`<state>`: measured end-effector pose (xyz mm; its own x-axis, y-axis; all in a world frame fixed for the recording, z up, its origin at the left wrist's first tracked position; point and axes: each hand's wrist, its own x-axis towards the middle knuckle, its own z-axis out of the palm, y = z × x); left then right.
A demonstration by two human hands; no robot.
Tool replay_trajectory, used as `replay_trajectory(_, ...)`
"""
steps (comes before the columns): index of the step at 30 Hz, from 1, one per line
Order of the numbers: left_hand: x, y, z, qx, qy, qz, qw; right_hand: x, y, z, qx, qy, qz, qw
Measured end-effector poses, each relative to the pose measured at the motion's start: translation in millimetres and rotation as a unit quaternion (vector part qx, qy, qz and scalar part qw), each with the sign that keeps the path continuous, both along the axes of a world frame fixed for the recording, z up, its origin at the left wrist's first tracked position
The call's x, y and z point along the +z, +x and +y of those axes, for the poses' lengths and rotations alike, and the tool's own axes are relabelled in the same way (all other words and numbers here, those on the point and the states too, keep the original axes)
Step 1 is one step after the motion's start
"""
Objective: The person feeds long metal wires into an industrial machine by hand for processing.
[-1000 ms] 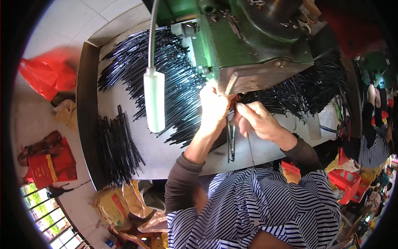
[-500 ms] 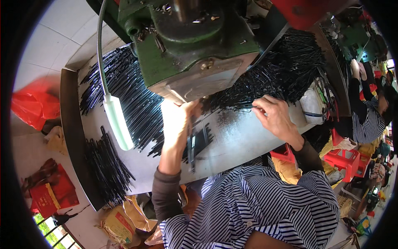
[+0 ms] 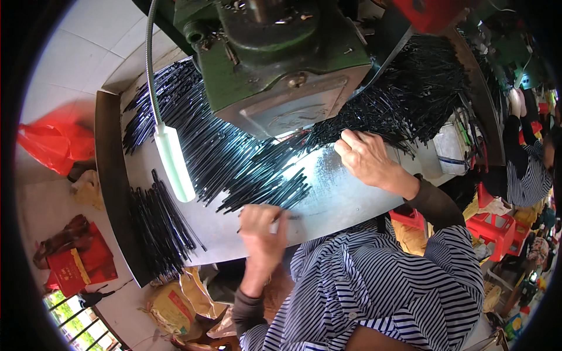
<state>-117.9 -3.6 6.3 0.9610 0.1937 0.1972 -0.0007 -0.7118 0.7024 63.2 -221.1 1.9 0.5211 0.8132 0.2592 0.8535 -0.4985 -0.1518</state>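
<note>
Thin black rods lie in a broad pile on the metal table, left of and below the green machine head. My left hand, blurred by motion, is closed over the table's front edge, just below the near ends of that pile. A dark thin line shows beside its fingers, but what it holds is unclear. My right hand is closed, fingertips bent inward, at the near edge of a tangled heap of black rods on the right. Anything between its fingers is hidden.
A lit lamp on a flexible neck hangs over the left pile. A separate bundle of rods lies by the dark left side board. A metal container with tools stands at right. Another person works far right.
My left hand has come down from beneath the machine head to the table's front edge. My right hand has shifted slightly left, its fingers more curled. The view has shifted slightly.
</note>
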Motion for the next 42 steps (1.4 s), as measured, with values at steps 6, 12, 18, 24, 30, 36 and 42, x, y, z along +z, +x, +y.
replay_trajectory(6, -20, 10, -27, -0.008, 0.186, -0.036, 0.982, -2, -12, -10, 0.011, 0.043, 0.074, 0.996)
replay_trajectory(12, -27, 7, -25, -0.004, 0.189, -0.053, 0.980, -8, -16, -4, 0.016, 0.069, 0.069, 0.995)
replay_trajectory(18, -26, 5, -24, 0.004, 0.151, -0.066, 0.986, 0, -16, -1, 0.053, 0.116, 0.076, 0.989)
replay_trajectory(24, -26, 4, -23, 0.001, 0.147, -0.068, 0.987, -6, -22, 25, 0.086, 0.003, 0.052, 0.995)
replay_trajectory(30, -3, 25, -10, 0.024, 0.070, -0.119, 0.990, -13, -19, 27, 0.085, 0.071, 0.092, 0.990)
replay_trajectory(36, 8, 78, 5, 0.054, -0.338, 0.040, 0.939, -12, -26, 51, -0.022, 0.228, 0.209, 0.951)
replay_trajectory(42, 2, 99, -1, 0.034, -0.302, -0.013, 0.953, 7, -24, 65, -0.029, 0.290, 0.306, 0.906)
